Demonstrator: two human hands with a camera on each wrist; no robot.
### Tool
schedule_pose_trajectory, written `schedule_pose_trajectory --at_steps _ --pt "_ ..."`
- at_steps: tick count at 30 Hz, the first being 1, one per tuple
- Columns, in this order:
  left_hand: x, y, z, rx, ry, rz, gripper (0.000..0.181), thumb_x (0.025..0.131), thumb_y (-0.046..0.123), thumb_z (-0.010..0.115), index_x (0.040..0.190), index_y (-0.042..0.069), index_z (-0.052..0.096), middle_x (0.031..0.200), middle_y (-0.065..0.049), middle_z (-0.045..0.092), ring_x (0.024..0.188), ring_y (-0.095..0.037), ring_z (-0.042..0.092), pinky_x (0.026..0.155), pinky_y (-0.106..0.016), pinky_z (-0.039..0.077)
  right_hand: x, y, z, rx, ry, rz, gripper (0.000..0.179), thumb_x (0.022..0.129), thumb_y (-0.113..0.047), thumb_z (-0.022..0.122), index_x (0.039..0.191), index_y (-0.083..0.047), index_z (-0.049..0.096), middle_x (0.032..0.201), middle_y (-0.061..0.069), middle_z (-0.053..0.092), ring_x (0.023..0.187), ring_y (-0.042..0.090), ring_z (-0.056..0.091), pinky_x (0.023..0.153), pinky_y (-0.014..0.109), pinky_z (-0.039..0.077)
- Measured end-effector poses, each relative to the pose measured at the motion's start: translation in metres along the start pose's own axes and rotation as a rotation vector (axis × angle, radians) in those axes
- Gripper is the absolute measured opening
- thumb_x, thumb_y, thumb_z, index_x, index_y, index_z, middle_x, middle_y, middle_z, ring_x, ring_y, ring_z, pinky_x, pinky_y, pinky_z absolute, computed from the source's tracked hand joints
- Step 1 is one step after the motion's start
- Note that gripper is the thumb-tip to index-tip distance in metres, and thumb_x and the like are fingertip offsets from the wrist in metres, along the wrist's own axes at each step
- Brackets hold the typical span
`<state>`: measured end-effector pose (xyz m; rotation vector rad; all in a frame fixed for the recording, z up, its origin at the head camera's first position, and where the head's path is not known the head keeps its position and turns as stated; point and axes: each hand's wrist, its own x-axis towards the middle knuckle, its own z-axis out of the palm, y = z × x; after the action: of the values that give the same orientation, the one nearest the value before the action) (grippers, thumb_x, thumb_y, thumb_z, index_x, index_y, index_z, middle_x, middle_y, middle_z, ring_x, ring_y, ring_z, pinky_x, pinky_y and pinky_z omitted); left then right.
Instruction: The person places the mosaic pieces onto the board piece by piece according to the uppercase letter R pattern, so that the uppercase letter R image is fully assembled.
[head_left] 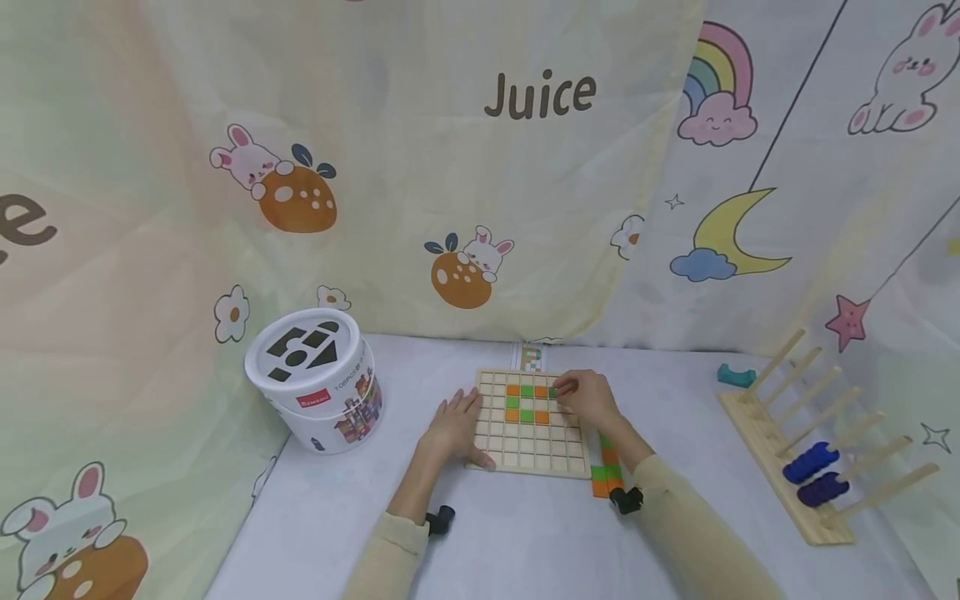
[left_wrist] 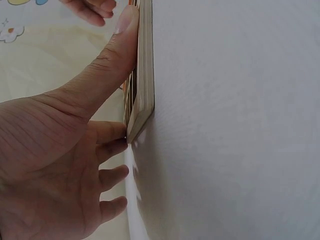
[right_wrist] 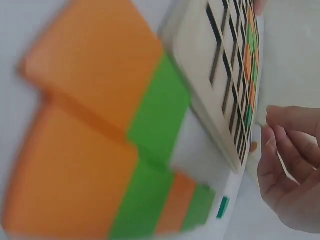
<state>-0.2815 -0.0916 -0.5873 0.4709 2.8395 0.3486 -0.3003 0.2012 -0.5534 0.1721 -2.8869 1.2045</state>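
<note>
A wooden grid board lies on the white table with several orange and green square tiles set in its upper cells. My left hand rests at the board's left side. Its extended thumb lies along the near edge, and the fingertips touch the side. Over the upper right of the board is my right hand, fingers bent and tips close together just above a green tile in the grid. I cannot tell whether those fingertips hold anything.
Orange and green tiles lie in rows right of the board, partly behind my forearm. A printed pattern card sits behind it. A white shape-sorter bucket stands left. Far right is a wooden peg rack with blue and purple pieces; a teal piece lies nearby.
</note>
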Motion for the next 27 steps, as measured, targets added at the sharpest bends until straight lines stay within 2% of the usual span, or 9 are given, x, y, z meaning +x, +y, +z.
schedule_pose_trajectory --at_steps 4,7,10,14,19,21,27 --pt "-0.003 0.001 -0.001 -0.008 0.003 0.002 0.146 0.051 0.066 0.094 0.166 0.006 0.025 0.174 -0.011 0.018 0.161 -0.035 0.011 0.129 -0.058 0.011 0.004 0.01 -0.017 -0.058 0.063 0.051 0.023 0.09 -0.007 0.075 0.114 -0.005 0.077 0.112 0.015 0.075 0.107 0.035 0.067 0.091 0.052 0.057" --pt "-0.006 0.003 -0.004 -0.014 0.008 0.007 0.145 0.051 0.064 0.095 0.165 0.004 0.026 0.173 -0.013 0.019 0.16 -0.037 0.012 0.129 -0.058 0.012 0.006 0.019 -0.027 -0.119 0.078 0.083 0.026 0.091 -0.008 0.072 0.116 -0.005 0.077 0.119 0.02 0.073 0.113 0.039 0.065 0.093 0.055 0.055" --pt "-0.01 0.005 -0.008 -0.015 0.017 0.015 0.144 0.051 0.064 0.095 0.164 0.002 0.029 0.172 -0.015 0.022 0.159 -0.039 0.015 0.129 -0.058 0.014 0.009 0.026 -0.034 -0.167 0.07 0.093 0.028 0.09 -0.009 0.07 0.118 -0.003 0.076 0.12 0.022 0.073 0.11 0.04 0.067 0.089 0.055 0.057" --pt "-0.013 0.007 -0.01 -0.011 0.016 0.02 0.143 0.052 0.062 0.096 0.163 0.002 0.029 0.172 -0.015 0.022 0.159 -0.04 0.016 0.128 -0.059 0.016 0.009 0.031 -0.039 -0.205 0.039 0.144 0.031 0.089 -0.009 0.071 0.119 -0.002 0.075 0.119 0.02 0.073 0.108 0.039 0.067 0.089 0.053 0.057" --pt "-0.006 0.004 -0.002 -0.011 -0.001 0.017 0.144 0.052 0.064 0.094 0.165 0.005 0.027 0.173 -0.013 0.019 0.16 -0.037 0.012 0.129 -0.058 0.013 0.007 0.036 -0.044 -0.264 -0.014 0.215 0.035 0.087 -0.007 0.071 0.121 -0.001 0.073 0.114 0.017 0.073 0.105 0.036 0.067 0.086 0.051 0.057" --pt "-0.003 0.001 0.002 -0.011 -0.001 0.019 0.146 0.051 0.066 0.093 0.165 0.006 0.026 0.174 -0.012 0.018 0.161 -0.036 0.011 0.129 -0.058 0.012 0.006 0.038 -0.044 -0.275 -0.013 0.213 0.034 0.087 -0.008 0.071 0.12 -0.001 0.073 0.111 0.016 0.074 0.102 0.035 0.068 0.082 0.05 0.057" --pt "-0.001 0.001 0.0 0.003 -0.007 0.014 0.145 0.053 0.066 0.093 0.166 0.007 0.023 0.174 -0.01 0.016 0.161 -0.035 0.009 0.129 -0.058 0.011 0.008 0.041 -0.041 -0.266 0.035 0.17 0.03 0.09 -0.014 0.076 0.117 -0.001 0.075 0.103 0.012 0.074 0.094 0.03 0.068 0.078 0.046 0.057"
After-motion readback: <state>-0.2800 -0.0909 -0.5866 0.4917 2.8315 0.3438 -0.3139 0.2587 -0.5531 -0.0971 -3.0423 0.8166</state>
